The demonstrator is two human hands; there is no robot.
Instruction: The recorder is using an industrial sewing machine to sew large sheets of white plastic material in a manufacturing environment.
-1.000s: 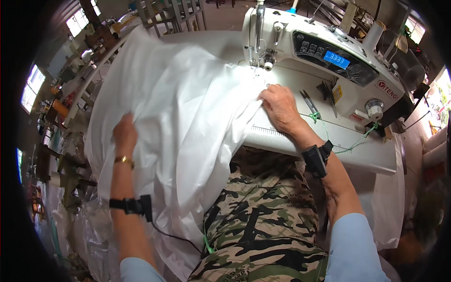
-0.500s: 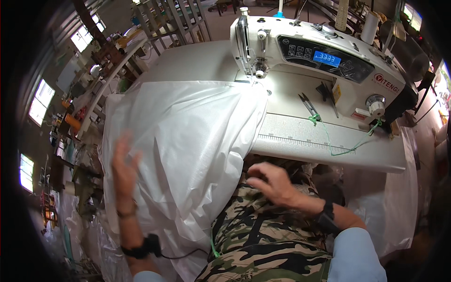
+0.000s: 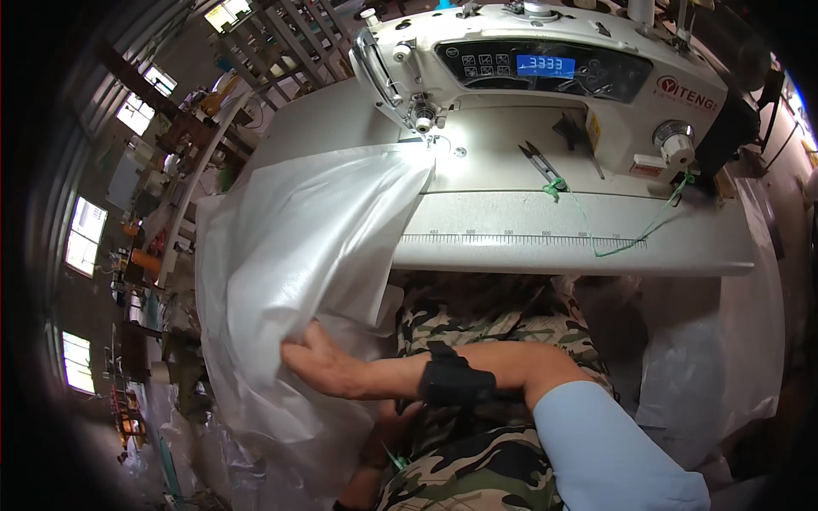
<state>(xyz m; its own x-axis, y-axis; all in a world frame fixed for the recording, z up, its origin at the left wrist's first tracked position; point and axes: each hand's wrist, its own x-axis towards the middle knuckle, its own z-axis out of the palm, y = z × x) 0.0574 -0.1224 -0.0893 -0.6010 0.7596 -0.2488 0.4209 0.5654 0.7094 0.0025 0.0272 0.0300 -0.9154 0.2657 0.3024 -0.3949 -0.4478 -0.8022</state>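
Note:
A large white plastic sheet (image 3: 281,247) hangs over the front left of the sewing machine table, its far corner under the needle of the white sewing machine (image 3: 545,51). My right hand (image 3: 324,362) reaches across to the left, its fingers closed on a fold of this sheet. Low beside my lap, my left hand (image 3: 394,422) is mostly hidden beneath my right forearm and next to the sheet. Whether its fingers hold anything does not show.
Thread snips (image 3: 543,166) tied to a green cord lie on the table (image 3: 511,255), right of the needle. A small black tool (image 3: 573,134) lies behind them. Metal racks (image 3: 281,43) stand at the back left. Translucent plastic (image 3: 716,341) hangs at the right.
My right hand has crossed from over my lap to the left and taken hold of the sheet. My left hand has left the sheet's left side and dropped toward my lap. The view has shifted.

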